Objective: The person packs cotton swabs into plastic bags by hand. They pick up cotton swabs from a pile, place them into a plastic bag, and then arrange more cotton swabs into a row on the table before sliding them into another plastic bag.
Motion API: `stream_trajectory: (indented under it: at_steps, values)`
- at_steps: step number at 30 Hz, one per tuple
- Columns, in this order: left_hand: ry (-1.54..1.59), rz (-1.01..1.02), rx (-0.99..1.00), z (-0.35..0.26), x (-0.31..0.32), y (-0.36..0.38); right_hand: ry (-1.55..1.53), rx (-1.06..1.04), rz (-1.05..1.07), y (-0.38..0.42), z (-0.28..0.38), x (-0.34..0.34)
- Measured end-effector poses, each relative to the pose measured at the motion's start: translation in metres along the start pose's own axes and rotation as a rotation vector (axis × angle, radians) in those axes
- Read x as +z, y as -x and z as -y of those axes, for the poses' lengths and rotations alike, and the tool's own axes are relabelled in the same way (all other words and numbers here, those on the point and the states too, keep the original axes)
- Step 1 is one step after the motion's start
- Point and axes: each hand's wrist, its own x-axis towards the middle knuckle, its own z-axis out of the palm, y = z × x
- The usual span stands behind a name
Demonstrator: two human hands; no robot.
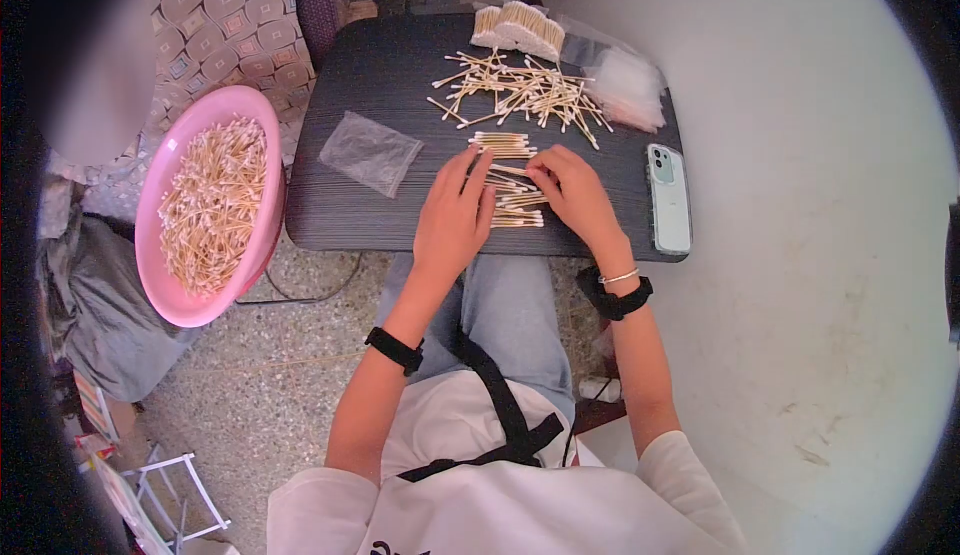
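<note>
Cotton swabs (517, 220) with wooden sticks and white tips lie side by side in a column near the table's front edge. At the column's left ends rests my left hand (452, 213), its fingers stretched out and slightly apart over the tips. My right hand (580, 198) is on the other side, thumb and forefinger pinched at the end of a swab in the middle of the column. Some sticks there lie at a slant. A loose heap of swabs (525, 92) spreads just beyond both hands.
Bundled swabs (518, 29) stand at the table's (365, 75) far edge beside clear plastic bags (628, 87). Left of my hands lies a flat plastic bag (371, 153); a phone (670, 200) is at the right edge. A pink basin (158, 190) full of swabs stands left; a wall (800, 255) borders the right.
</note>
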Motion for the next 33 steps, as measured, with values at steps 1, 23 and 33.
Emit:
stream_trajectory:
  at_steps: [1,23,33]
  values:
    - [0.006,0.004,-0.007,-0.001,-0.001,-0.001,-0.023,0.025,0.011,-0.001,0.001,0.000]
    - [0.028,0.000,0.008,-0.005,-0.005,-0.002,-0.041,0.079,-0.095,0.003,-0.007,-0.007]
    - [-0.049,-0.042,0.043,-0.005,-0.003,-0.002,-0.171,0.013,-0.185,0.006,0.003,0.005]
